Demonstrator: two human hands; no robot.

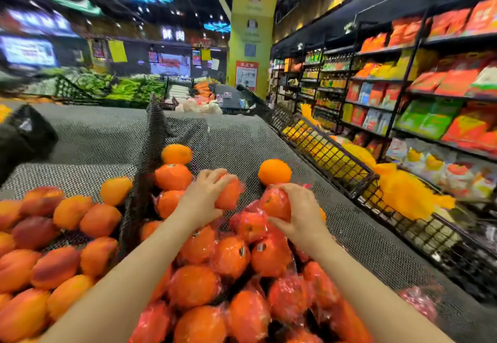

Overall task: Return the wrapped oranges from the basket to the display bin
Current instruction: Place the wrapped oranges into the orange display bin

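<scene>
My left hand (200, 197) grips a wrapped orange (231, 193) over the far part of the pile. My right hand (301, 213) holds a second wrapped orange (275, 204) just to the right of it. Both sit above a heap of several wrapped oranges (231, 259) in clear film, lying in the display bin (349, 235), which is lined with grey mesh. Two unwrapped oranges (274, 172) rest farther back on the mesh. No basket is in view.
A black mesh divider (146, 168) separates this bin from a left compartment of peach-coloured fruit (53, 248). A black wire rack with yellow goods (330, 154) runs along the right. Shelves of packaged goods (430, 87) stand beyond it. Greens (121, 87) lie far back.
</scene>
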